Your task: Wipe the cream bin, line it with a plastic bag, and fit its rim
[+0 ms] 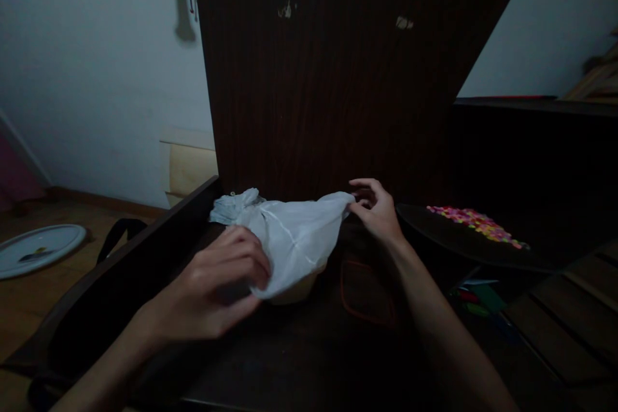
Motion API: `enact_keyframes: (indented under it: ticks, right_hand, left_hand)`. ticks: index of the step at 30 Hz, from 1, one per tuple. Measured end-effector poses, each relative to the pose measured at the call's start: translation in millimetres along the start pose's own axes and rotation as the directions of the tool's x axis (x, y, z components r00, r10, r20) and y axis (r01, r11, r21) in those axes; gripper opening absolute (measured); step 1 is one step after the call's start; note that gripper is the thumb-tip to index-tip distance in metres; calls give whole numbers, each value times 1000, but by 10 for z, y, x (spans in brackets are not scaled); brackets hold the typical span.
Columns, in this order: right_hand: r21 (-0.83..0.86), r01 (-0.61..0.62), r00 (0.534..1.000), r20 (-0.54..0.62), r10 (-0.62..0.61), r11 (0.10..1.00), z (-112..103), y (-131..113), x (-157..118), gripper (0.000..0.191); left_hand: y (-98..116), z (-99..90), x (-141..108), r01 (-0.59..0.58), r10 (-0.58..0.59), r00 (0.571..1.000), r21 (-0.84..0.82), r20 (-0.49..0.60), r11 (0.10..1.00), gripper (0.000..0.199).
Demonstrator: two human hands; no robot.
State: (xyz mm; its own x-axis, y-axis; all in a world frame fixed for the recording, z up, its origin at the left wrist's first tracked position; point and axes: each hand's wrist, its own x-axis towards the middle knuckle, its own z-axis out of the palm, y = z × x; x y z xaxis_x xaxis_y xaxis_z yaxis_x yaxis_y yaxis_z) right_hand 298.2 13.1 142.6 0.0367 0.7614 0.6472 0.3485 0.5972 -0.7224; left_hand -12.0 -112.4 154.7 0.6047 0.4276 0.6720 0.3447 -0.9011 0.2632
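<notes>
A thin white cloth or bag [299, 238] is stretched over a pale rounded object [297, 290] on the dark surface. My left hand [217, 286] pinches its near left edge between thumb and fingers. At the far right corner, my right hand [376, 209] holds the white material with closed fingertips. A crumpled pale bundle [235, 206] lies behind, at the left end of the material. Most of the pale object is hidden beneath the covering.
A tall dark wooden panel [328, 77] stands behind. Right of my right arm are a dark round tray [420, 225] with colourful small pieces [476, 222] and a reddish-rimmed flat item [364, 293]. A raised dark edge [145, 270] runs along the left.
</notes>
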Motion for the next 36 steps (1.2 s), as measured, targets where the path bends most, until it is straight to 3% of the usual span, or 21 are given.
enact_keyframes:
  ticks: [3,6,8,12,15,19,22,24,26,29,30,32,36]
  right_hand:
    - [28,247,955,165,-248,969,12,-287,-90,38]
    - [28,387,814,460,-356,922,49,-548,-196,47]
    - [-44,427,744,586,-323,903,93,-639,-263,39]
    - [-221,454,744,627,-230,863,165,-656,-380,18]
    - [-151,496,728,609,-315,855,121,-655,-459,3]
    - [88,473,689,583,-430,877,-60,-728,-631,9]
    - [120,488,626,642,-443,864,-172,-745,-852,17]
    - [39,528,579,714,-393,848,-199,-688,-1031,22]
    - [-77,593,532,784,-319,801,-196,-580,-1205,21]
    - [-202,658,474,860,-191,725,-188,-407,-1380,18]
    - [-230,657,465,873,-145,718,-194,-370,-1401,17]
    - [-295,623,493,867,-70,725,-226,-344,-1386,15]
    - [-359,537,636,766,-87,764,-312,-455,-1197,5]
  left_hand:
    - [132,102,-72,-30,13,989,113,148,993,13]
    - [155,268,-141,-46,-1,970,190,242,981,10]
    - [146,378,-182,-40,-22,955,204,296,978,7]
    - [125,490,-257,-2,-50,942,154,332,988,11]
    - [90,452,-315,33,-66,963,131,260,991,13]
    - [-19,316,-365,85,-83,996,100,-19,991,22]
    - [-129,232,-368,233,-190,940,125,-284,965,12]
    - [-193,207,-363,333,-259,886,138,-385,933,7]
    - [-233,206,-359,363,-289,878,138,-382,921,25]
    - [-247,231,-349,316,-271,923,136,-275,939,29]
    - [-243,243,-343,295,-254,934,138,-252,946,26]
    - [-232,263,-331,258,-221,948,148,-229,955,19]
    - [-207,280,-329,195,-149,961,190,-233,962,10]
